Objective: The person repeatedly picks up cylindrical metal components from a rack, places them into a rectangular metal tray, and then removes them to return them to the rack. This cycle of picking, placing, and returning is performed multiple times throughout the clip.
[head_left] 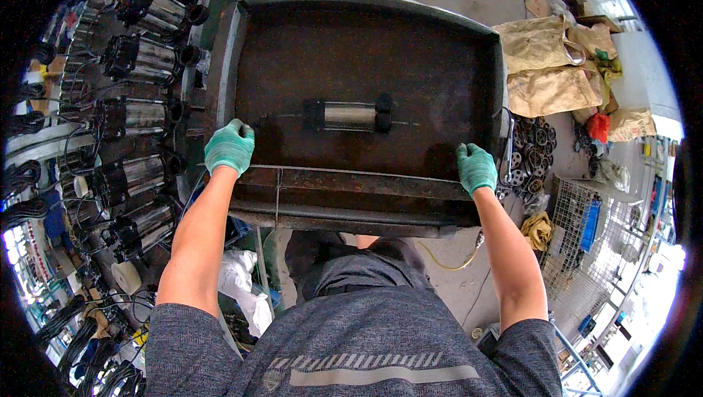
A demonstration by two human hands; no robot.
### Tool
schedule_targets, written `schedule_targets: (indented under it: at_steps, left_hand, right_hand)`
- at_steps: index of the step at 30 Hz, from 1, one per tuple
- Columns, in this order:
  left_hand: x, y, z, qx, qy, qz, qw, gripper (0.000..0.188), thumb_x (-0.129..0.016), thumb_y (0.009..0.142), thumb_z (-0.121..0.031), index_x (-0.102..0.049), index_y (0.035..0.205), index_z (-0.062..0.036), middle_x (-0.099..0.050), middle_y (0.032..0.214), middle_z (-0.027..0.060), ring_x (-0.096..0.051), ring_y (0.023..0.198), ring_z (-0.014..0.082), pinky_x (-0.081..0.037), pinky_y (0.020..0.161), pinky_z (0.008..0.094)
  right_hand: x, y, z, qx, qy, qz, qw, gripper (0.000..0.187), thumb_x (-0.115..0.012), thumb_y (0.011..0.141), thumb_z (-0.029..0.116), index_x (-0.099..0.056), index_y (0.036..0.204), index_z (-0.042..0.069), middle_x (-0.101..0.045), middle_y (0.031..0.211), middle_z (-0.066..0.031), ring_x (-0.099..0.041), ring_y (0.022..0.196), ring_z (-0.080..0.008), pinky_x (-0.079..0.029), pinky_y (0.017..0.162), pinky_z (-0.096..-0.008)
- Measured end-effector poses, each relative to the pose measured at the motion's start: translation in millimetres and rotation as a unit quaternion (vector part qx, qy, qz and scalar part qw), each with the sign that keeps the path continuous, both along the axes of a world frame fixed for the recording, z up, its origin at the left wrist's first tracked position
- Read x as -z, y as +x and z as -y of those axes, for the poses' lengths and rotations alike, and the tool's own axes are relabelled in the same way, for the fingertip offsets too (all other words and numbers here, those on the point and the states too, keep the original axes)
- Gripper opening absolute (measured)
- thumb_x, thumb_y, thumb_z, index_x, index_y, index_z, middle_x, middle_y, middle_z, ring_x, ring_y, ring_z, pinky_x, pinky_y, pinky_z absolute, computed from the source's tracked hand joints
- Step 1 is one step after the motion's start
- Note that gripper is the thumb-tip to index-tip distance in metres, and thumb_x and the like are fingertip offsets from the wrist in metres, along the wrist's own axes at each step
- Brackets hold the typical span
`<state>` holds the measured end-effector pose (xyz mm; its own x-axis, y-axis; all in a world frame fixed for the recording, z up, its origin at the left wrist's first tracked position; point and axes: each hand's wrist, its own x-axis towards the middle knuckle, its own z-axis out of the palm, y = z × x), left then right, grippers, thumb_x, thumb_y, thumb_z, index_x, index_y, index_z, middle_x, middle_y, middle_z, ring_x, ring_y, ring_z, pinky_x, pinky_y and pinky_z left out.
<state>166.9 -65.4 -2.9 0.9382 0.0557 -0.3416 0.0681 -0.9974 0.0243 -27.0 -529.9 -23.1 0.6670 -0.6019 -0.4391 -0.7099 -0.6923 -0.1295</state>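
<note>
Steadying of the dark, rectangular metal tray looks to be the step in hand; any shift would call for both sides to be kept level. Green-gloved left hand and right hand are placed at its side walls, fingers curled, actual grip can't be told. Shiny cylinder, black-ended, is laid inside between them.

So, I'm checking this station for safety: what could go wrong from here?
The silver-and-black cylinder inside the dark metal tray shows no clamp, so it might roll or slide if the tray tilts. The left hand, at the tray's side, is near the row of motor-like units, so it might get knocked. The yellowish hose loops by the tray's near edge and could snag.
</note>
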Motion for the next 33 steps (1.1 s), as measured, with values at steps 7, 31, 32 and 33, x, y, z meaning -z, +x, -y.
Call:
schedule_targets:
  at_steps: [7, 31, 32, 33]
  left_hand:
    - [0.9, 0.4, -1.8, 0.004, 0.001, -0.002, 1.0, 0.031, -0.055, 0.097, -0.04, -0.072, 0.108, -0.0159, -0.073, 0.105, 0.0201, -0.069, 0.101, 0.043, -0.055, 0.087, 0.0519]
    - [-1.0, 0.3, -0.4, -0.004, 0.004, -0.004, 1.0, 0.032, -0.055, 0.097, -0.042, -0.072, 0.108, -0.0165, -0.073, 0.106, 0.0207, -0.069, 0.101, 0.0434, -0.055, 0.087, 0.0525]
    - [-1.1, 0.3, -0.5, -0.003, 0.004, -0.005, 1.0, 0.032, -0.055, 0.097, -0.041, -0.072, 0.108, -0.0164, -0.073, 0.106, 0.0205, -0.069, 0.101, 0.0432, -0.055, 0.087, 0.0524]
    - [-1.2, 0.3, -0.5, -0.003, 0.005, -0.006, 1.0, 0.032, -0.055, 0.097, -0.041, -0.072, 0.108, -0.0163, -0.073, 0.106, 0.0204, -0.069, 0.101, 0.0431, -0.055, 0.088, 0.0524]
  right_hand:
    - [-0.8, 0.2, -0.9, 0.001, 0.001, -0.001, 1.0, 0.041, -0.05, 0.102, 0.044, -0.073, 0.111, 0.011, -0.072, 0.11, -0.0212, -0.066, 0.105, -0.0438, -0.053, 0.091, -0.0523]
    - [5.2, -1.3, 3.2, 0.001, 0.01, -0.003, 1.0, 0.043, -0.05, 0.102, 0.045, -0.072, 0.108, 0.01, -0.071, 0.11, -0.0223, -0.066, 0.106, -0.0444, -0.052, 0.091, -0.053]
    - [4.0, -0.8, 2.0, 0.0, 0.005, 0.002, 1.0, 0.043, -0.05, 0.102, 0.045, -0.072, 0.108, 0.01, -0.071, 0.11, -0.0223, -0.066, 0.106, -0.0444, -0.052, 0.091, -0.053]
    - [1.7, -0.5, 0.0, -0.001, 0.0, 0.008, 1.0, 0.043, -0.05, 0.102, 0.045, -0.073, 0.108, 0.01, -0.071, 0.11, -0.0224, -0.066, 0.106, -0.0444, -0.052, 0.091, -0.0529]
